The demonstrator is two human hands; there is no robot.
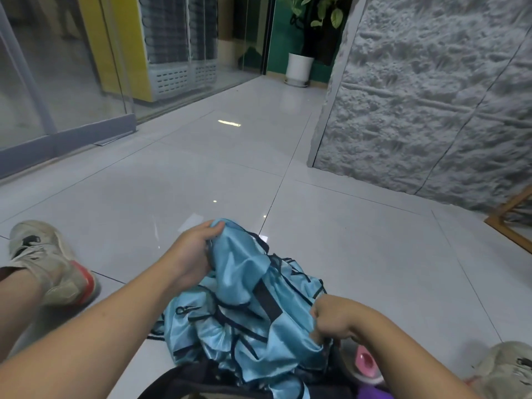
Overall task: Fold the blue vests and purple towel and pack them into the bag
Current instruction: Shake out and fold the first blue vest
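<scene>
One black bag (201,378), both hands, left (193,254), right (331,318), grip crumpled blue vests (244,312)

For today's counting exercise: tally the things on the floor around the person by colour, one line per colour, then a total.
Blue: 1, the heap of vests; separate vests cannot be counted
Black: 1, the bag
Purple: 1, the towel
Pink: 1, a small object
White: 1, the plant pot
Off-white: 2, shoes
Total: 7
</scene>
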